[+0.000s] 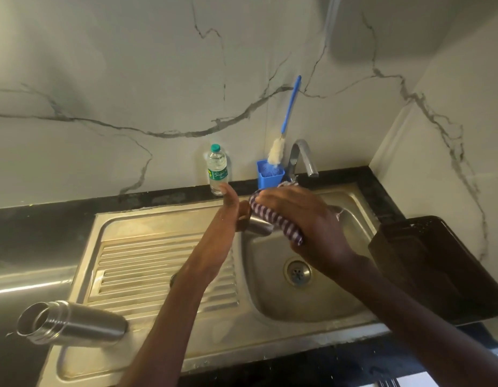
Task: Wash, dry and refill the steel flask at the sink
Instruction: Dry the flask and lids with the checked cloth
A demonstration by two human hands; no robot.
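Note:
The steel flask (74, 322) lies on its side on the drainboard (147, 269) at the lower left, uncapped, its open mouth pointing left. Over the sink bowl (270, 291) my left hand (228, 210) holds one end of a small steel cap (259, 227), thumb pointing up. My right hand (306, 216) grips a blue-and-white striped cloth (266, 216) wrapped round the cap's other end. Most of the cap is hidden by cloth and fingers.
A curved tap (301, 155) stands behind the bowl. Beside it a blue holder (268, 177) carries a bottle brush (287, 118) with a blue handle. A plastic water bottle (217, 170) stands against the marble wall. A dark board (437, 261) lies right of the sink.

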